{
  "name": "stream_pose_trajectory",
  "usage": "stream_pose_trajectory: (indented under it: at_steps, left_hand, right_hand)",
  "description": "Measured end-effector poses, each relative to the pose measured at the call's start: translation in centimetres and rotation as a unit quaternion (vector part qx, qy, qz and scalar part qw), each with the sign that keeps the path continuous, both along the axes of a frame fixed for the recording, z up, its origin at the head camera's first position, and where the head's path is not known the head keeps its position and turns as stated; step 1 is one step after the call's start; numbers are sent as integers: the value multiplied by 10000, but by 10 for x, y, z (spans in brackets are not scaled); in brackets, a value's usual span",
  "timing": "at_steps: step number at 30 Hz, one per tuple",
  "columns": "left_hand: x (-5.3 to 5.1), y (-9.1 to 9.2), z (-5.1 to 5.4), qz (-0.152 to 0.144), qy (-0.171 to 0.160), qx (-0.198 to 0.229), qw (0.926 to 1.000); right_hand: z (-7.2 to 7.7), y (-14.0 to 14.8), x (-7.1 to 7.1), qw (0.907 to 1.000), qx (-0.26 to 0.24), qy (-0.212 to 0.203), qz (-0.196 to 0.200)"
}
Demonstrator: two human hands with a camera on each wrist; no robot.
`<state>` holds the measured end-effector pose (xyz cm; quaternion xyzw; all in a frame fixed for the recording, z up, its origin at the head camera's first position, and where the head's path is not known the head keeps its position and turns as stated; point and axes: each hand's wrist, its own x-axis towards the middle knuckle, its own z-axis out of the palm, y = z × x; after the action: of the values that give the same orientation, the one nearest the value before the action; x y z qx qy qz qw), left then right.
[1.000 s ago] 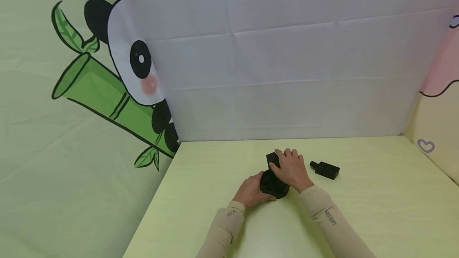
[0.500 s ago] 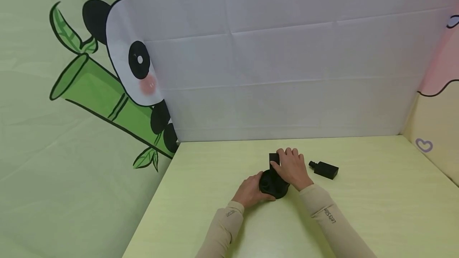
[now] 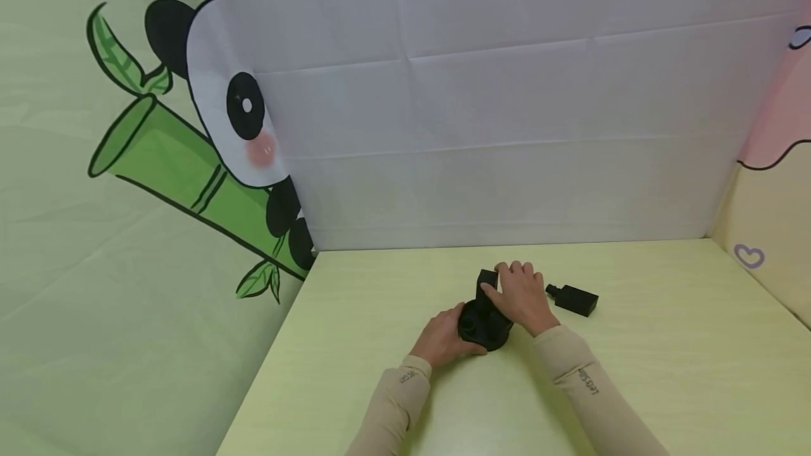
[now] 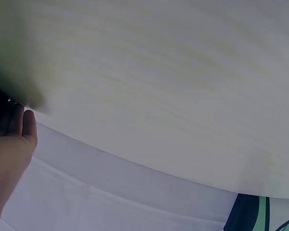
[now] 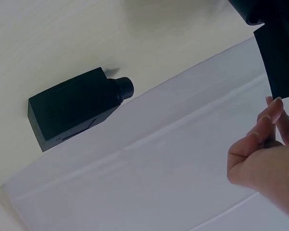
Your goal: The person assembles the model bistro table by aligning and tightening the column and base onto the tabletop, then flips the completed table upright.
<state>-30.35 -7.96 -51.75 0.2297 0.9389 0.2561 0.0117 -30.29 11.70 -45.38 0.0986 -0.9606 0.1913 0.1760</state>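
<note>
With my left hand (image 3: 442, 338) I'm gripping the round black base (image 3: 484, 335) near the middle of the surface (image 3: 342, 371), thumb on the near side and fingers curling round the far side, likely so it isn't turning under load. My right hand (image 3: 523, 298) is pinching the black block (image 3: 486, 278) between thumb and fingers, seemingly to control its angle. The block is rising from the base's far side; I can't tell whether it's seated. The black bottle (image 3: 575, 300) is lying just beside the right hand, conveniently within reach.
</note>
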Motion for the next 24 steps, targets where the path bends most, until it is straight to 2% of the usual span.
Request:
stream_pose_trajectory:
  at_steps: [7,24]
  left_hand:
    - [-2,3,2,-39,81,93,9999]
    - [-5,10,5,44,43,120,9999]
  right_hand:
    - [4,7,-2,9997,-78,-221,9]
    - [9,20,-5,9995,-127,-291,-16]
